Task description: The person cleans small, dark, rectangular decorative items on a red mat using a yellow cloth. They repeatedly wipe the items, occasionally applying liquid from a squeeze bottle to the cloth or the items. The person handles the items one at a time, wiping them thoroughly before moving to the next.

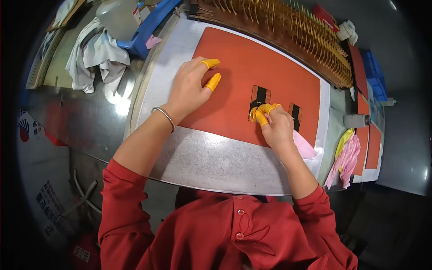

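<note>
Yellow finger cots cover the thumb and index finger of my left hand [194, 83], which is open with those two apart over the left part of an orange-red mat [234, 54]. My right hand [276, 126] also wears yellow finger cots. Its fingers are closed around a pink cloth [304, 146], whose corner sticks out below the wrist. Those fingertips touch the lower part of a flat black strip with gold mesh edges [261, 93]. Just right of that hand lies a second black and gold strip [295, 111], partly covered by the hand.
A brown rack with many gold hooks or wires [288, 27] runs along the far edge. A blue bin [153, 22], a plastic jug [118, 18] and a white cloth [96, 56] are at left. A small grey bottle [355, 120] and a pink glove or cloth [345, 159] lie at right.
</note>
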{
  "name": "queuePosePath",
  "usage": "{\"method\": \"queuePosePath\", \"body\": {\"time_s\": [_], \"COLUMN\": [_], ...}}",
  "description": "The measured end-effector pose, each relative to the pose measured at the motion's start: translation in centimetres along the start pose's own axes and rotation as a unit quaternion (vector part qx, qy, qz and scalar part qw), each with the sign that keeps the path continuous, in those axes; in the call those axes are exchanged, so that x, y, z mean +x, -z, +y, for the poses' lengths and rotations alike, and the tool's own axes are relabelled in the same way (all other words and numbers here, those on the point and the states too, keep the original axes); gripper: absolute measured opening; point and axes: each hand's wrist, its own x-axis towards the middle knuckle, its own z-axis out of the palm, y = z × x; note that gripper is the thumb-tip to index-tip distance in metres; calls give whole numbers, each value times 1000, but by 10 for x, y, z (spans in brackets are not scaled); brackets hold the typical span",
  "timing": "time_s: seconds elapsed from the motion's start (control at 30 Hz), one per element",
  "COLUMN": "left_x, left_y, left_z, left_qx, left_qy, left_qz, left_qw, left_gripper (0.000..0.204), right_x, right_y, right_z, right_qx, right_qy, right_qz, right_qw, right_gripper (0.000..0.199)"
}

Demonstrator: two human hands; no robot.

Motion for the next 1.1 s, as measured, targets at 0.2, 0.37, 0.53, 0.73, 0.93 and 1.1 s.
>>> {"method": "queuePosePath", "body": {"time_s": [0.2,0.37,0.53,0.73,0.93,1.1], "left_x": [-2,-5,-1,-4,-3,-3], "left_y": [1,-2,-1,1,3,0], "left_z": [1,-1,1,1,1,1], "left_qx": [-12,-3,-15,-12,-26,-8], "left_qy": [19,16,14,26,23,12], "left_qz": [-5,-9,-1,-10,2,3], "left_qw": [1000,1000,1000,1000,999,1000], "left_gripper": [22,21,22,22,22,22], "right_x": [22,-7,18,5,26,24], "right_y": [-3,-5,-8,-2,-3,-4], "right_z": [8,8,19,15,19,23], "right_qx": [-29,22,-8,11,-23,-30], "right_qy": [23,53,64,62,70,67], "right_qz": [18,-1,19,-1,1,-22], "right_qw": [999,998,998,998,997,997], "right_gripper": [14,14,14,15,15,12]}}
